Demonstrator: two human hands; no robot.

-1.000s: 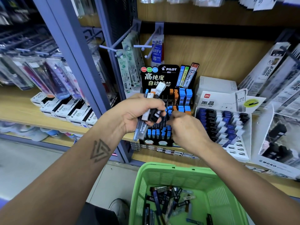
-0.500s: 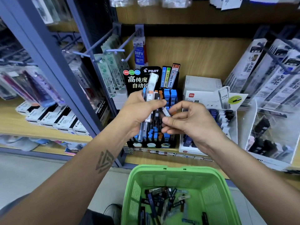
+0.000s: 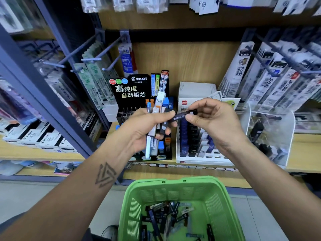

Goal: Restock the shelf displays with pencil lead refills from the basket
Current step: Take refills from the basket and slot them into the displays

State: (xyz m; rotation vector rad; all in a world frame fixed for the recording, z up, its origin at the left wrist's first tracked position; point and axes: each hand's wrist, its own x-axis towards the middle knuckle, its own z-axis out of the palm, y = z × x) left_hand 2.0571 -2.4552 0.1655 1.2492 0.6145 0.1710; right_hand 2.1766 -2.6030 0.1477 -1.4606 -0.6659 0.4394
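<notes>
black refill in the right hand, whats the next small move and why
Probably carry the black refill, pinched in the right hand, down to a slot among the black cases in the white display right below. It is already clear of the bundle gripped by the left hand.

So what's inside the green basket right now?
The green basket holds a loose pile of lead refill cases, mostly dark, some clear. Its near end is cut off by the frame, and lower cases are covered.
</notes>
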